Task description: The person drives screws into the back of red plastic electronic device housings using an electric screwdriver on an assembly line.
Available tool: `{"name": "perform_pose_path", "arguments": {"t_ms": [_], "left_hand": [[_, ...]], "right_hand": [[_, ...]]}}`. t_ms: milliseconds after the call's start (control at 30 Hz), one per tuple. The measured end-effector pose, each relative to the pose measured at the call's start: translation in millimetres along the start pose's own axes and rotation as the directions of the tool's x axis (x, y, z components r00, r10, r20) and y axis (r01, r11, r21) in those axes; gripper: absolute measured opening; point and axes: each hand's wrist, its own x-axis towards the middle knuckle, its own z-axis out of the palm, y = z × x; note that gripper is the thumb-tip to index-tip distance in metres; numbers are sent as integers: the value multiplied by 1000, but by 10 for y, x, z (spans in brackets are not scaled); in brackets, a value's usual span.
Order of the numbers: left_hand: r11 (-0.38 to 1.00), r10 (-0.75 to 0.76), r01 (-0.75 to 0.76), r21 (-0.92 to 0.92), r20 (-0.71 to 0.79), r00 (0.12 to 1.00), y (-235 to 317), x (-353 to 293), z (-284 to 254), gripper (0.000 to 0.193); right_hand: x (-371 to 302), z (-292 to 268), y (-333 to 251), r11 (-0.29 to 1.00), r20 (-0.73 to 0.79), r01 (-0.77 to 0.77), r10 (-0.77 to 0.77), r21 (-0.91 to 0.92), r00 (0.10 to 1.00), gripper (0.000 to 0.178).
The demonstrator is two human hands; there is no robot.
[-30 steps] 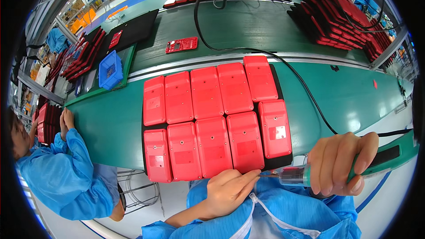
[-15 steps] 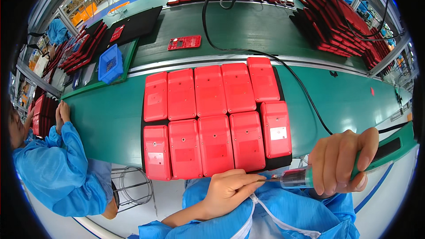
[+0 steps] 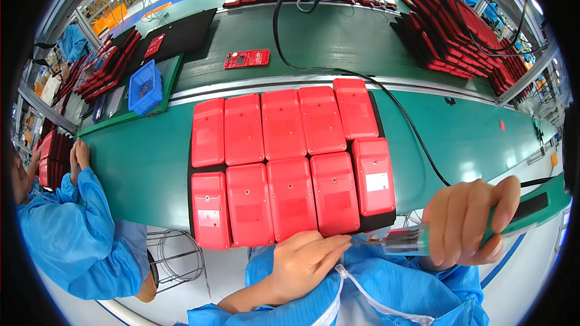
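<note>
In my right hand [image 3: 464, 220] is a green electric screwdriver [image 3: 406, 241] with a clear nose, its thin bit pointing left. My left hand [image 3: 309, 264] is closed at the bit's tip, thumb and fingers pressed together; whatever they pinch is too small to make out. Just beyond, two rows of red device housings [image 3: 290, 198] lie back side up on a black mat [image 3: 380, 222]. Screw holes show in their backs, and a pale label is on the near right housing [image 3: 373, 172].
A black cable [image 3: 417, 127] crosses the green bench [image 3: 459, 139] to the screwdriver. At the left are a blue bin [image 3: 145, 87] and a seated co-worker in blue [image 3: 72, 235]. Red-edged stacks [image 3: 450, 36] stand far right, and a red shell [image 3: 246, 58] lies beyond the rail.
My left hand has slid slightly left, away from the screwdriver's nose, so more of the bit shows. The right hand keeps its grip. The whole view has shifted a little.
</note>
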Motion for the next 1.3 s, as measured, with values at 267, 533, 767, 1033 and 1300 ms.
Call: {"name": "perform_pose_path", "arguments": {"t_ms": [267,533,767,1033,1300], "left_hand": [[995,-84,85,-44,26,996,-12,-10,-5,18],[1000,-30,30,-7,0,1000,4,-21,8,20],[985,95,-93,148,-11,995,-24,-62,71,20],[902,-293,342,-263,208,933,-30,-89,-209,24],[-168,-636,379,-910,394,663,-2,-115,-427,22]], "right_hand": [[28,20,94,995,-29,92,-93,-39,995,20],[20,5,87,998,7,60,-60,-31,998,20],[15,18,100,995,54,-38,43,-91,998,19],[-1,-83,176,957,39,31,-21,-289,999,23],[-7,-116,289,938,63,-26,50,-344,997,29]]}}
